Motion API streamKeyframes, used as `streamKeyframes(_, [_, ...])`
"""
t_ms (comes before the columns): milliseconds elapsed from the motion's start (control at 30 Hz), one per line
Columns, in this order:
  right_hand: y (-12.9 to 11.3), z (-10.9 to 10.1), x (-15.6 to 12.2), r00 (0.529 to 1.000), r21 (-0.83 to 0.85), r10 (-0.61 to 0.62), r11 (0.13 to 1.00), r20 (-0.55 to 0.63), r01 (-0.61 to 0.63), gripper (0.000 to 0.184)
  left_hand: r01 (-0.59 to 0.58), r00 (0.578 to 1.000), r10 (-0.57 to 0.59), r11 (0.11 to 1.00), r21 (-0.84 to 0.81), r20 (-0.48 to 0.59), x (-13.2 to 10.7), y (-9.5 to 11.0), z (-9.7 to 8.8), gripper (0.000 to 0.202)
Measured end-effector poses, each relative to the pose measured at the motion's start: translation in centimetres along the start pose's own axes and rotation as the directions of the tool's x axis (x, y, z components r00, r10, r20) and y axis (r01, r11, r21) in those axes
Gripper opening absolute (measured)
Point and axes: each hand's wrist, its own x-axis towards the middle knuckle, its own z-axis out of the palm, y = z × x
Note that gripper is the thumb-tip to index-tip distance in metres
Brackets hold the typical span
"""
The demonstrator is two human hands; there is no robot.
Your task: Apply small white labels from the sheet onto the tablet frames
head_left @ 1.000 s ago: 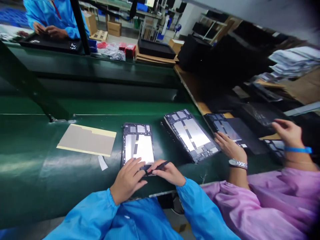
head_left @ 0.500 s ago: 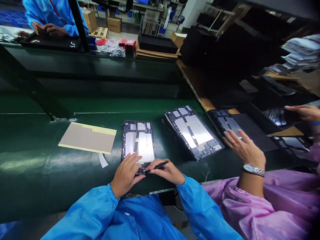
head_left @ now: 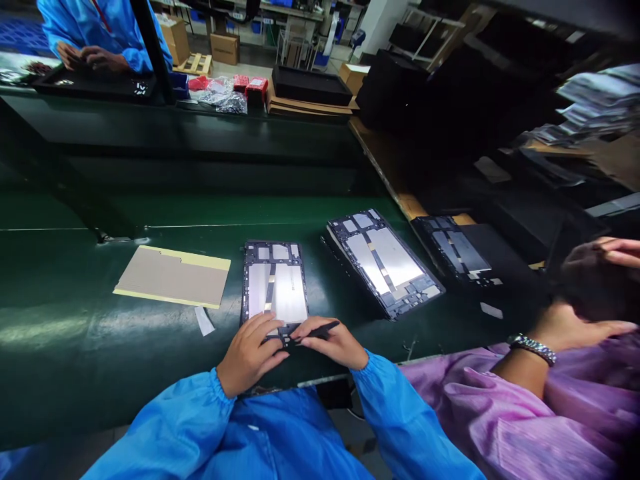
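Note:
A tablet frame [head_left: 291, 287] with silver panels and a dark ribbon strip lies upright to my view on the green bench. My left hand [head_left: 250, 350] rests over its lower left corner, fingers spread across the edge and thumb apart. At the lower right end, my right hand [head_left: 334, 343] pinches a slim black pen-like tool [head_left: 328, 329]. The tool's tip meets the small parts at the frame's bottom edge; my fingers partly hide it, and I cannot tell if it is tweezers. To the right, a stack of similar tablet frames [head_left: 395, 257] sits at a slant.
Left of the frame lie a grey-and-yellow sheet [head_left: 175, 277] and a white strip [head_left: 204, 321]. A co-worker in a pink sleeve [head_left: 460, 393] works at right beside another tablet frame [head_left: 457, 250]. A dark post [head_left: 75, 180] stands at left. Across the bench, another person handles parts over a black tray [head_left: 95, 85].
My left fingers have shifted slightly at the frame's lower end; my right hand stays nearly still. The co-worker's hand at right has left the tablet frame and moved right and down.

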Motion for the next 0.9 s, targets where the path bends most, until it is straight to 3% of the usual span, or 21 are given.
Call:
streamKeyframes(133, [1.1, 0.4, -0.6, 0.983, 0.218, 0.108, 0.973, -0.150, -0.074, 0.025, -0.089, 0.996, 0.089, 0.995, 0.041, 0.005, 0.0, 0.2, -0.1, 0.012])
streamKeyframes(233, [1.6, 0.8, -0.8, 0.962, 0.274, 0.155, 0.958, -0.224, -0.091, 0.028, -0.061, 0.997, 0.058, 0.995, 0.078, 0.048, -0.1, 1.0, -0.3, 0.013])
streamKeyframes(333, [1.5, 0.6, -0.8, 0.890, 0.308, 0.172, 0.951, -0.421, -0.038, 0.033, 0.078, 0.992, -0.080, 0.997, 0.021, 0.093, -0.5, 1.5, -1.4, 0.021])
streamKeyframes(400, [1.5, 0.1, -0.6, 0.830, 0.312, 0.246, 0.946, -0.501, -0.093, 0.033, 0.280, 0.959, -0.279, 0.960, -0.015, 0.059, -0.9, 1.1, -2.3, 0.035])
streamKeyframes(467, [1.6, -0.3, -0.2, 0.802, 0.236, 0.339, 0.939, -0.492, -0.252, 0.029, 0.495, 0.868, -0.496, 0.868, -0.044, -0.005, -1.4, -0.2, -2.6, 0.050])
streamKeyframes(533, [1.9, -0.5, 0.2, 0.816, 0.035, 0.337, 0.931, -0.470, -0.365, 0.034, 0.586, 0.808, -0.589, 0.804, -0.101, -0.001, -2.0, -1.8, -2.0, 0.061])
streamKeyframes(667, [2.4, 0.1, 1.0, 0.892, -0.324, 0.177, 0.888, -0.415, -0.326, 0.032, 0.562, 0.827, -0.551, 0.808, -0.176, 0.112, -1.6, -4.7, -0.2, 0.071])
streamKeyframes(767, [2.6, 0.7, 3.4, 0.901, -0.255, 0.186, 0.919, -0.392, -0.300, 0.026, 0.606, 0.784, -0.595, 0.795, -0.013, 0.178, 2.6, -7.9, -0.8, 0.070])
streamKeyframes(833, [2.5, 1.1, 7.1, 0.881, -0.018, 0.305, 0.942, -0.361, -0.334, 0.021, 0.629, 0.717, -0.661, 0.751, 0.203, 0.221, 8.0, -11.3, -2.4, 0.067])
streamKeyframes(900, [2.1, 1.7, 12.8, 0.843, 0.245, 0.441, 0.893, -0.309, -0.377, 0.021, 0.617, 0.713, -0.677, 0.730, 0.294, 0.184, 14.3, -15.5, -4.2, 0.063])
